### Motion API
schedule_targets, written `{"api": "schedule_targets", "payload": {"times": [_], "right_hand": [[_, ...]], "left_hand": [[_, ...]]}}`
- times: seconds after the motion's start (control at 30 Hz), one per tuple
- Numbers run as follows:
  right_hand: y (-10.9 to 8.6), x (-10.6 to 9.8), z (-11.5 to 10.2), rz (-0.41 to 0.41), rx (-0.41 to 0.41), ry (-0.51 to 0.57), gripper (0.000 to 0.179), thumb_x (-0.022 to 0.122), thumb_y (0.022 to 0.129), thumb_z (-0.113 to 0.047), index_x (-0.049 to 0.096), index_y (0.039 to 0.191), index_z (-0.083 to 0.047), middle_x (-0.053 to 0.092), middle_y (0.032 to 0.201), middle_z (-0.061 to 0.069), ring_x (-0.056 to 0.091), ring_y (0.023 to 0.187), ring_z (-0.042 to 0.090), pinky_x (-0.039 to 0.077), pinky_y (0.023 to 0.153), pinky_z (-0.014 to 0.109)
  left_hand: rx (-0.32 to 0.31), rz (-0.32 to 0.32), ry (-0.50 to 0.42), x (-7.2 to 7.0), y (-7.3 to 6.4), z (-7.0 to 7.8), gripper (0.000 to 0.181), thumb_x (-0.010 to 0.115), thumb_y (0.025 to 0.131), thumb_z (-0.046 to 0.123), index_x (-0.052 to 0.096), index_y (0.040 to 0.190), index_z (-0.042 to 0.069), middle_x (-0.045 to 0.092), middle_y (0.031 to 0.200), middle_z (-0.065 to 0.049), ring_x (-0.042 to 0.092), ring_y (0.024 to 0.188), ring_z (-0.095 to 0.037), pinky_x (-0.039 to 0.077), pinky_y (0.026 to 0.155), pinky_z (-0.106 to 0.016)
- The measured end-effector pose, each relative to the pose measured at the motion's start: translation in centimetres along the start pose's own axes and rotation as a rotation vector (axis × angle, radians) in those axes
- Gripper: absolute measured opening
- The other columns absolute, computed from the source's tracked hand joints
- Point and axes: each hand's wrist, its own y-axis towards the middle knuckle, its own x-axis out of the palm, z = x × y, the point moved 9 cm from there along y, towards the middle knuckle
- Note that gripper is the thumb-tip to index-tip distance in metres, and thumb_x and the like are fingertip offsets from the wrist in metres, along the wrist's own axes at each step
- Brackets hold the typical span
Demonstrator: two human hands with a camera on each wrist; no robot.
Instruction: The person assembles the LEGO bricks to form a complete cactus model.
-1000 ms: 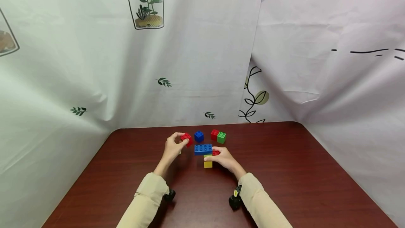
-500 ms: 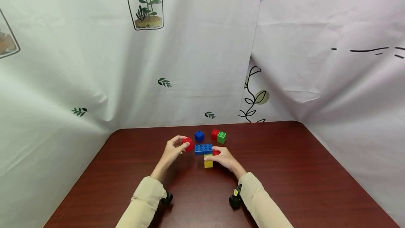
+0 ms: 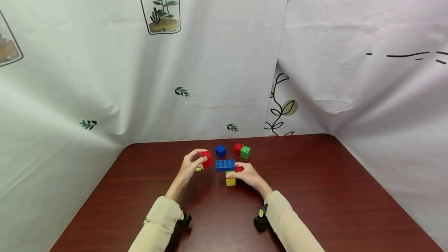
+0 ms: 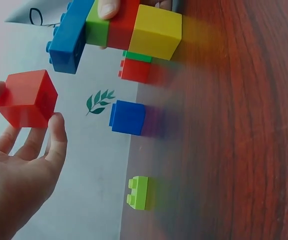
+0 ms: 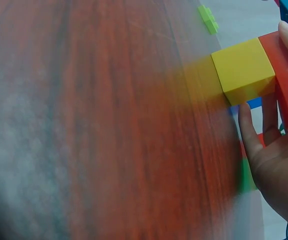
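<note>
Between the thumb and fingers of my left hand (image 3: 188,167) is a red toy brick (image 3: 207,158), held up over the table just left of a stack. In the left wrist view that brick (image 4: 23,96) turns its smooth sides to the camera. My right hand (image 3: 247,174) grips the stack around its middle from the right. From the bottom it has a yellow brick (image 4: 156,31), a red brick (image 4: 123,25), a light green brick (image 4: 97,25) and a long blue brick (image 3: 225,165) on top. The blue brick juts out leftward, beyond the bricks under it.
Behind the stack a small blue brick (image 3: 221,151) stands on the brown table (image 3: 315,189). Right of it, a red brick (image 3: 238,149) and a green brick (image 3: 245,152) sit side by side. A flat lime brick (image 4: 138,193) lies by the left hand. Patterned cloth (image 3: 224,69) hangs behind.
My left hand has lowered the red brick slightly and turned it between the fingers, so its side now faces the head camera. The right hand and the stack have stayed in place.
</note>
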Motion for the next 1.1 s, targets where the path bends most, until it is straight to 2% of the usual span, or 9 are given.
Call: {"api": "schedule_targets", "payload": {"times": [0.2, 0.37, 0.5, 0.7, 0.8, 0.87, 1.0, 1.1], "right_hand": [[-0.1, -0.1, 0.1, -0.002, 0.008, 0.008, 0.047, 0.08, 0.08, -0.032, 0.068, 0.118, -0.007, 0.073, 0.105, 0.006, 0.061, 0.088, 0.014, 0.054, 0.083, 0.029], [0.0, -0.1, 0.0, -0.002, -0.001, 0.005, 0.047, 0.08, 0.08, -0.031, 0.068, 0.118, -0.006, 0.073, 0.105, 0.008, 0.061, 0.088, 0.014, 0.054, 0.083, 0.03], [-0.1, 0.0, 0.0, -0.004, 0.003, 0.006, 0.047, 0.08, 0.08, -0.031, 0.068, 0.118, -0.006, 0.073, 0.106, 0.008, 0.061, 0.088, 0.014, 0.054, 0.084, 0.03], [-0.2, -0.2, 0.0, -0.001, 0.012, 0.005, 0.047, 0.079, 0.081, -0.031, 0.068, 0.119, -0.007, 0.073, 0.107, 0.007, 0.061, 0.089, 0.014, 0.055, 0.086, 0.032], [-0.2, -0.2, -0.1, -0.002, 0.009, 0.002, 0.047, 0.079, 0.081, -0.032, 0.067, 0.118, -0.007, 0.073, 0.108, 0.007, 0.061, 0.089, 0.014, 0.054, 0.086, 0.033], [-0.2, -0.1, -0.1, -0.005, 0.001, 0.002, 0.047, 0.079, 0.081, -0.032, 0.067, 0.119, -0.006, 0.072, 0.108, 0.007, 0.061, 0.089, 0.015, 0.054, 0.087, 0.033], [0.0, 0.0, -0.1, -0.011, -0.01, 0.007, 0.046, 0.079, 0.082, -0.03, 0.067, 0.119, -0.006, 0.072, 0.109, 0.009, 0.06, 0.089, 0.015, 0.054, 0.087, 0.034], [0.0, 0.0, 0.0, -0.012, -0.012, 0.009, 0.046, 0.079, 0.082, -0.03, 0.067, 0.119, -0.006, 0.072, 0.109, 0.009, 0.06, 0.09, 0.015, 0.054, 0.087, 0.034]], "left_hand": [[-0.024, -0.01, -0.012, 0.7, 0.0, 0.0, 0.032, 0.06, 0.093, 0.009, 0.058, 0.12, -0.008, 0.065, 0.101, -0.007, 0.061, 0.083, -0.011, 0.056, 0.077, -0.028], [-0.019, -0.021, 0.017, 1.1, 0.1, 0.3, 0.033, 0.061, 0.092, 0.009, 0.059, 0.121, -0.005, 0.065, 0.11, -0.018, 0.06, 0.09, -0.009, 0.054, 0.082, -0.027], [-0.023, -0.033, 0.022, 1.3, 0.0, 0.4, 0.034, 0.06, 0.093, 0.011, 0.059, 0.123, -0.004, 0.063, 0.114, -0.023, 0.06, 0.092, -0.01, 0.054, 0.083, -0.027], [-0.031, -0.065, 0.01, 1.7, -0.1, 0.4, 0.034, 0.059, 0.093, 0.012, 0.058, 0.124, -0.004, 0.065, 0.111, -0.015, 0.062, 0.095, -0.021, 0.055, 0.088, -0.036], [-0.029, -0.095, 0.001, 2.0, -0.2, 0.5, 0.035, 0.059, 0.093, 0.012, 0.057, 0.125, -0.004, 0.065, 0.106, -0.007, 0.062, 0.093, -0.017, 0.055, 0.087, -0.032], [-0.025, -0.116, 0.001, 2.2, -0.2, 0.6, 0.036, 0.06, 0.093, 0.011, 0.056, 0.126, -0.005, 0.065, 0.104, -0.006, 0.061, 0.091, -0.011, 0.055, 0.085, -0.027], [-0.013, -0.143, 0.022, 2.6, -0.4, 0.8, 0.038, 0.06, 0.093, 0.012, 0.056, 0.127, -0.005, 0.064, 0.11, -0.019, 0.059, 0.094, -0.011, 0.054, 0.086, -0.024], [-0.02, -0.145, 0.042, 2.8, -0.3, 0.6, 0.038, 0.061, 0.093, 0.013, 0.057, 0.127, -0.004, 0.062, 0.115, -0.024, 0.06, 0.094, -0.013, 0.054, 0.09, -0.031]]}}
